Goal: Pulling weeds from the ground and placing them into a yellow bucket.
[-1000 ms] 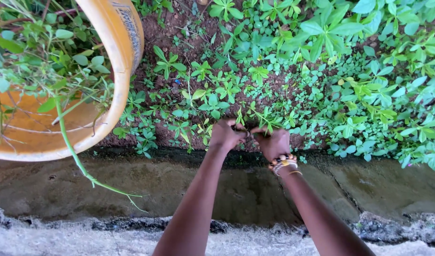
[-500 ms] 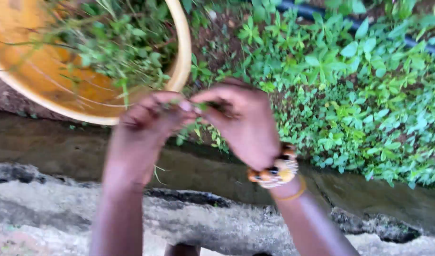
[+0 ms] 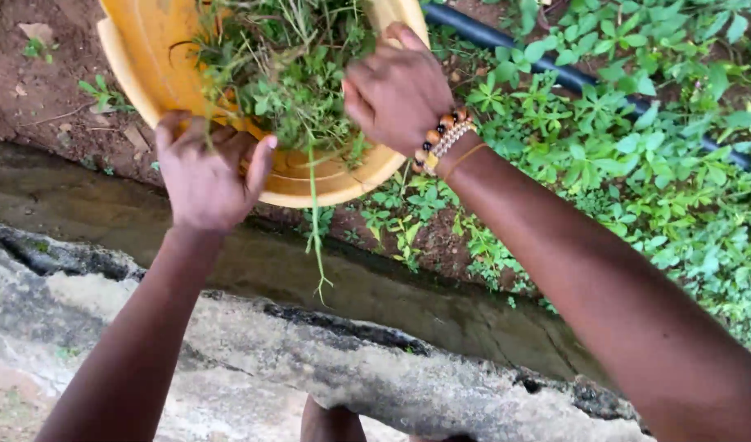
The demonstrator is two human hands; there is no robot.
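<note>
Bare forearms, no sleeves; right wrist: beaded bracelets (image 3: pixel 442 139), brown, amber, pale beads, thin cord.

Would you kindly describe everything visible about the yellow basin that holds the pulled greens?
The yellow basin looks like smooth plastic, round, with a thick rolled rim; its upper part runs out of the picture. It is tilted towards the camera, showing its inside, which holds a loose heap of pulled greens, one long stem hanging over the rim. It sits above the bare soil and the concrete gutter. The left hand is at its near rim; the right hand, with a beaded bracelet, is at the right rim.
</note>
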